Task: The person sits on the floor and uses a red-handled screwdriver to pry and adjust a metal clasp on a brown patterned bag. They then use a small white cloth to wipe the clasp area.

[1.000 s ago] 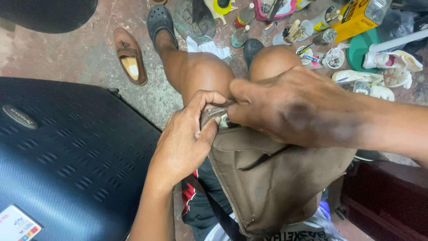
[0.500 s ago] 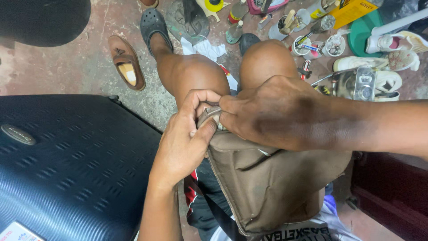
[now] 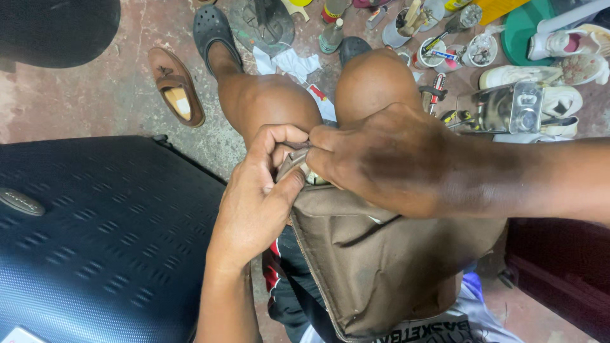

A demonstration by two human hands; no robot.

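A brown fabric bag with a zip along its edge lies across my lap, over my bare knees. My left hand pinches the bag's upper corner between thumb and fingers. My right hand comes in from the right and grips the same corner, where a small metal fitting shows between the two hands. What the right fingertips hold beneath them is hidden.
A dark blue hard suitcase fills the left. A brown shoe lies on the concrete floor, with a black sandal on my foot. Bottles, small tins, tools and white shoes crowd the top right. A dark red case sits at the right.
The view has shifted slightly, so the floor clutter sits higher in frame. Both hands have kept their grip on the bag's corner, moving a little to the left.
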